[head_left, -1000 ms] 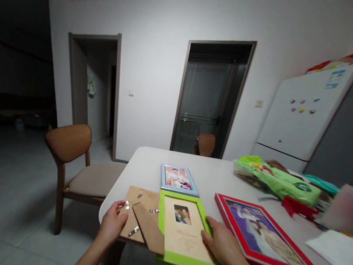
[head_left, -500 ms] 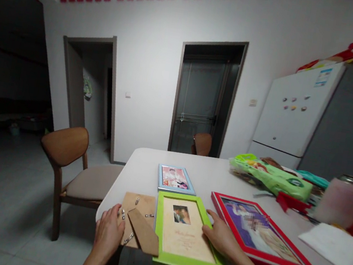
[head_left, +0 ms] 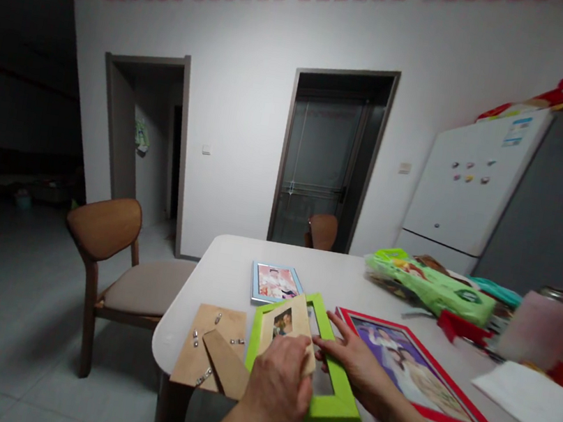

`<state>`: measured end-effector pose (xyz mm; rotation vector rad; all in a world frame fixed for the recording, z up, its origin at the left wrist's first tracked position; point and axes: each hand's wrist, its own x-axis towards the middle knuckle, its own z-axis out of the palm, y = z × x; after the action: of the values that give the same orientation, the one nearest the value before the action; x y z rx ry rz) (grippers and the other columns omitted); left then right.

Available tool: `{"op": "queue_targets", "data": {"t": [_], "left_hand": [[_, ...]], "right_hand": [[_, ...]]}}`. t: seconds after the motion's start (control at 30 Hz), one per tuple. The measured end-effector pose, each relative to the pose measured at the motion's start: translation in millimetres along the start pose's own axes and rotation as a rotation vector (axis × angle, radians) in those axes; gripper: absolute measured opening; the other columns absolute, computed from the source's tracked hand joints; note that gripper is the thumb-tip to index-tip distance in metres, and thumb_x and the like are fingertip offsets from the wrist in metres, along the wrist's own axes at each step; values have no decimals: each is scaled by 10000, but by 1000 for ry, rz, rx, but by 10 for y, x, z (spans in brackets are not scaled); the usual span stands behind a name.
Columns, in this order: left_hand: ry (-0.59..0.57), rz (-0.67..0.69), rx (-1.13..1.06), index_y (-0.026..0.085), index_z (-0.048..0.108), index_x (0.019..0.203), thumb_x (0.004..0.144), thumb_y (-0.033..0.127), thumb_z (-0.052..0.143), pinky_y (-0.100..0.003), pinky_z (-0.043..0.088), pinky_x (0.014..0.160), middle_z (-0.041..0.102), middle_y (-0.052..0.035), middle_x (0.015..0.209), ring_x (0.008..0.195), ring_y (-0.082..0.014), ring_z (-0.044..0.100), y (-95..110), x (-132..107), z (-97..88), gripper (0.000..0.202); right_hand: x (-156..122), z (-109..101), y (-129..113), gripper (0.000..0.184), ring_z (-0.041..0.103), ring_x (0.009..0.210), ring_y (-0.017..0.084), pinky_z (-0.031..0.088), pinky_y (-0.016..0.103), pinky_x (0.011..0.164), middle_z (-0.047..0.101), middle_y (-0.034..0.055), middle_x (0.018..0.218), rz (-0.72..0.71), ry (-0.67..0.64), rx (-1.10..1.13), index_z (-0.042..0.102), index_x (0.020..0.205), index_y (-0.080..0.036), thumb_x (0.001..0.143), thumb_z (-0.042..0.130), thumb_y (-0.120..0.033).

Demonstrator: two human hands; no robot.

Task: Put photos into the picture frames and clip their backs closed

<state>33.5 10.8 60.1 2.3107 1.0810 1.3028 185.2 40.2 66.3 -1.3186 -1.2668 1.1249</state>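
Observation:
My left hand [head_left: 282, 384] is closed on a cream paper insert [head_left: 304, 324] with a small picture of two people, which stands tilted inside the green photo frame [head_left: 339, 392]. My right hand [head_left: 347, 358] grips the frame's right side, thumb and fingers around the border. Left of it lies the brown backing board [head_left: 185, 359] with metal clips and its stand flap [head_left: 224, 365], partly covered by my left arm. Behind sits a blue photo frame [head_left: 275, 284], its corner overlapped by the green one. Close by on the right is a red photo frame [head_left: 425, 384] holding a picture.
On the table [head_left: 234, 246], a green package [head_left: 439, 287], a pink jar [head_left: 544, 328] and white tissue [head_left: 533, 400] stand at the right. A wooden chair [head_left: 103, 234] is beside the table's left side; another chair [head_left: 321, 231] shows behind the far edge.
My left hand has moved right, from the backing board to the paper insert. The insert, flat in the green frame before, is now lifted and tilted. My right hand still holds the frame.

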Motion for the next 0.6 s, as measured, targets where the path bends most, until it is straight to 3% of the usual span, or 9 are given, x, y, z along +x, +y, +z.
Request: {"op": "queue_targets", "data": {"t": [0.1, 0.23, 0.33, 0.4, 0.6], "left_hand": [[116, -83, 24, 172, 432, 1086, 671, 64, 386, -325, 425, 783, 556, -76, 935, 866, -201, 526, -127, 21, -229, 431], [262, -371, -7, 176, 427, 1041, 668, 95, 401, -294, 440, 690, 576, -43, 867, 755, -175, 563, -508, -122, -497, 382], [238, -522, -25, 176, 450, 1002, 655, 110, 414, -290, 422, 728, 591, -44, 906, 825, -185, 563, -790, -347, -559, 356], [195, -577, -2, 173, 450, 1015, 660, 125, 415, -292, 413, 745, 595, -53, 935, 866, -193, 556, -904, -484, -549, 360], [46, -518, 257, 194, 461, 1044, 685, 176, 430, -302, 374, 809, 568, -50, 993, 929, -198, 519, -880, -601, -529, 361]], "right_hand": [[130, -128, 180, 704, 565, 523, 137, 407, 226, 481, 583, -4, 604, 13, 75, -260, 201, 1290, -98, 657, 477, -237], [223, -240, 417, 543, 601, 725, 196, 423, 257, 619, 637, 109, 809, -34, 178, -805, 420, 1180, -50, 650, 408, -169], [224, -231, 539, 494, 553, 934, 228, 391, 272, 778, 591, 181, 1014, -86, 188, -1022, 464, 1138, -25, 667, 393, -155], [215, -198, 587, 472, 546, 948, 235, 385, 280, 791, 583, 193, 1031, -104, 180, -1090, 469, 1130, -23, 684, 390, -154], [230, -147, 683, 418, 579, 843, 233, 396, 280, 746, 623, 188, 919, -146, 188, -1200, 503, 1089, -20, 703, 396, -138]]}}
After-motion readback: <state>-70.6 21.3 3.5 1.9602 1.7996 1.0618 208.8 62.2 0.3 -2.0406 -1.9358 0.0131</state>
